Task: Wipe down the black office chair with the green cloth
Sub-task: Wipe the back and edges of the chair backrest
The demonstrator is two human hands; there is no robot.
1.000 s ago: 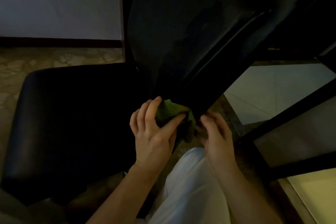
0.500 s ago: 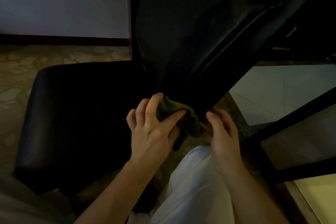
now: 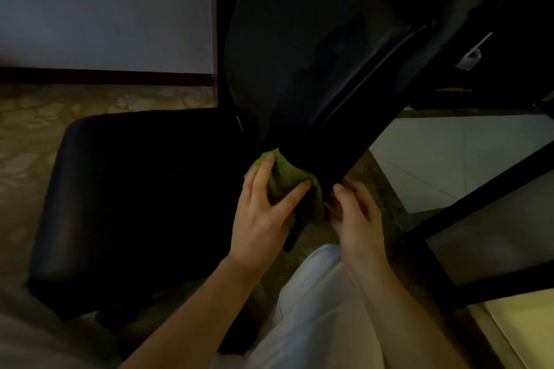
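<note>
The black office chair fills the middle of the view: its seat (image 3: 144,195) lies to the left and its backrest (image 3: 314,45) rises at the centre and right. My left hand (image 3: 263,213) grips the bunched green cloth (image 3: 284,177) and presses it against the backrest's lower end where it meets the seat. My right hand (image 3: 356,216) sits just right of the cloth, fingers curled at the bottom edge of the backrest. Whether those fingers pinch the cloth or the chair edge is hidden in shadow.
A white wall (image 3: 105,9) with a dark skirting board stands behind the seat. Patterned stone floor (image 3: 30,129) shows at left. A dark-framed piece of furniture (image 3: 479,219) stands at right over pale tiles. My white-clad leg (image 3: 314,308) is below my hands.
My left hand has slid the cloth a little upward along the base of the backrest. My right hand has stayed beside it at the backrest's edge.
</note>
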